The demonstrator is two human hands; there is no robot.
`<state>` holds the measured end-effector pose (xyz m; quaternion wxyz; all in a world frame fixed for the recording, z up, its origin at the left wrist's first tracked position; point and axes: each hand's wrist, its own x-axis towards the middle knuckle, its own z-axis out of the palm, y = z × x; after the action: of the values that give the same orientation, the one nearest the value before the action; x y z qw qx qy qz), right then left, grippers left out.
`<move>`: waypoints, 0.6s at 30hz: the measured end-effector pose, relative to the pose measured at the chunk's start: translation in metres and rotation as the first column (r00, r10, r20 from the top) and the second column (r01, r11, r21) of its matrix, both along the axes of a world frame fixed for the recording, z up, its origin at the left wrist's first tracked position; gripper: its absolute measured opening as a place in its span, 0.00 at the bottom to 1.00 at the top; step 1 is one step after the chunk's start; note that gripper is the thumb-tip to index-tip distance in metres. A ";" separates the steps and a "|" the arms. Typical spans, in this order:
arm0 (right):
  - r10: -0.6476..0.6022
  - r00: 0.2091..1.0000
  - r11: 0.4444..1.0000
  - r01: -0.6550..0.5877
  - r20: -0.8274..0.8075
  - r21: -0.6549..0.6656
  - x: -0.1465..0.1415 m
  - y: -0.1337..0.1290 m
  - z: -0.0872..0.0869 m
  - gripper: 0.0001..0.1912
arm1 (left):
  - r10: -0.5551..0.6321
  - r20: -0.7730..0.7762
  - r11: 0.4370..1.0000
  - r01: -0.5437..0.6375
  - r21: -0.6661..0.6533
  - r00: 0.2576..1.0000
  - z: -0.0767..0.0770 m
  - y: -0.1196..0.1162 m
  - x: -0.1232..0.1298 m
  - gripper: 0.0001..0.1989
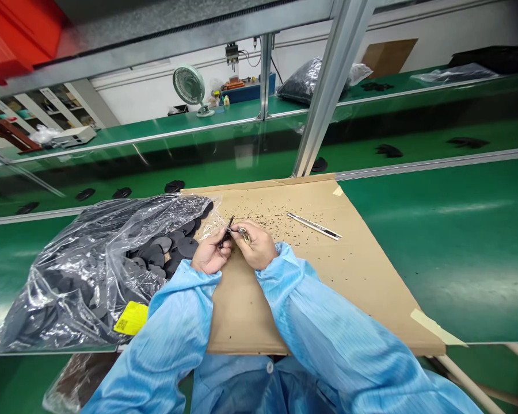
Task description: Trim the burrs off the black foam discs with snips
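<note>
My left hand [212,252] is closed on a thin black disc [227,229], held edge-on above the cardboard. My right hand [257,244] is wrapped around small metal nippers [243,233], their tip meeting the disc; fingers hide most of the tool. Left of my hands, a large clear plastic bag [75,270] lies with its mouth toward me, full of loose black discs [187,247]. Tiny black scraps [267,219] are strewn over the cardboard sheet [328,287] past my hands. A slim cutter knife [314,226] rests to the right.
Tape [435,328] fixes the cardboard to the green bench [449,230]. Beyond it runs a green conveyor belt [224,167] carrying small piles of black discs [388,150]. A metal post [328,92] rises behind the cardboard. A red bin [17,37] hangs at upper left.
</note>
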<state>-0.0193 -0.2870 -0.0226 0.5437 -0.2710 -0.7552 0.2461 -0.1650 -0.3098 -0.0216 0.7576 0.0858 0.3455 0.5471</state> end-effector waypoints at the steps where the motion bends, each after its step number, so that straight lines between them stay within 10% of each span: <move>1: -0.006 1.000 1.000 0.006 0.009 0.014 0.000 0.000 0.000 0.06 | -0.002 -0.017 1.000 0.003 0.025 1.000 -0.001 0.000 0.000 0.04; 12: 0.006 0.995 0.999 -0.011 -0.098 -0.044 -0.004 -0.006 0.002 0.07 | 0.065 -0.062 0.977 -0.051 0.205 0.996 -0.007 -0.001 0.003 0.15; 18: -0.140 0.957 0.948 0.055 -0.254 -0.313 0.000 0.002 -0.003 0.09 | 0.156 -0.130 0.962 -0.121 0.243 0.979 -0.003 -0.001 0.005 0.17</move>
<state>-0.0196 -0.2847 -0.0255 0.6062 -0.3519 -0.6118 0.3666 -0.1601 -0.3105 -0.0250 0.6741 0.1906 0.3391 0.6279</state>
